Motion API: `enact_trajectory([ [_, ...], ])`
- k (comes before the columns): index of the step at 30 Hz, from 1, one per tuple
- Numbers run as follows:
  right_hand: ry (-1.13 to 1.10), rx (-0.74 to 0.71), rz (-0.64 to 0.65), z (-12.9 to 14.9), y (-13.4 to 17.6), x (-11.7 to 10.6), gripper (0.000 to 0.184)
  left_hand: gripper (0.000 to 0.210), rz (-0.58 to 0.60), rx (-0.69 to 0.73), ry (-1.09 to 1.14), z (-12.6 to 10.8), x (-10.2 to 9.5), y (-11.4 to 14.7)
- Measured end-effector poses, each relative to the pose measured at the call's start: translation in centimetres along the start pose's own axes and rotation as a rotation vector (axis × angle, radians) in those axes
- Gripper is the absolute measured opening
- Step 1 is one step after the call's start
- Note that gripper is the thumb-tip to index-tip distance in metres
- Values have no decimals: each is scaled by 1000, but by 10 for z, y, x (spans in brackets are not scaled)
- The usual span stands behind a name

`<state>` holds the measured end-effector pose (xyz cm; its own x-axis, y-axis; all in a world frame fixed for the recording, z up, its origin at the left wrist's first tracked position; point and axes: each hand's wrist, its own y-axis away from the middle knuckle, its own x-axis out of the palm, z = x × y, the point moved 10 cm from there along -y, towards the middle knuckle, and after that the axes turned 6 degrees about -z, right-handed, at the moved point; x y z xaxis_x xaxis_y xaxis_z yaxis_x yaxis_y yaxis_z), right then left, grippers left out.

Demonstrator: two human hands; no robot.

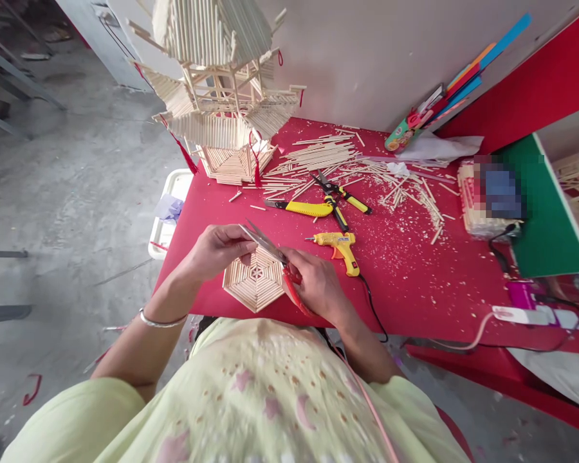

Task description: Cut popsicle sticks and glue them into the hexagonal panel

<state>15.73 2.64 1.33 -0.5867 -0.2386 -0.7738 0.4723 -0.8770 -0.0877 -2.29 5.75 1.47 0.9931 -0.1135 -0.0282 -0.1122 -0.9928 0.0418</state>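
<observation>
My right hand (316,280) grips a pair of scissors (296,297) by their red handles. The blades point up and left, slightly apart, with their tips by the fingers of my left hand (222,249). Those fingers are pinched together; whatever is between them is too small to make out. Below both hands, a hexagonal panel of thin wooden sticks (255,294) lies flat on the red table (405,283), its upper part partly covered by the hands and scissors. Just right of my right hand lies a yellow glue gun (336,243), nozzle pointing left.
A stick pagoda model (222,128) with red tassels stands at the back left. Loose wooden sticks (323,157) and chips spread across the back. A yellow utility knife (309,209) and pliers (338,202) lie mid-table. A power strip (521,315) sits at right.
</observation>
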Motion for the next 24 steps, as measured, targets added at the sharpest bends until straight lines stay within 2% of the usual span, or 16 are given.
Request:
enact_trajectory([
  [8,-3,2,36,-1,1,1,50,21,-21,1,-25,2,-1,-1],
  [15,-53,29,55,-6,4,7,53,20,30,2,-37,6,2,-2],
  [24,-117,37,90,-4,3,10,56,23,34,27,-113,5,-1,1],
])
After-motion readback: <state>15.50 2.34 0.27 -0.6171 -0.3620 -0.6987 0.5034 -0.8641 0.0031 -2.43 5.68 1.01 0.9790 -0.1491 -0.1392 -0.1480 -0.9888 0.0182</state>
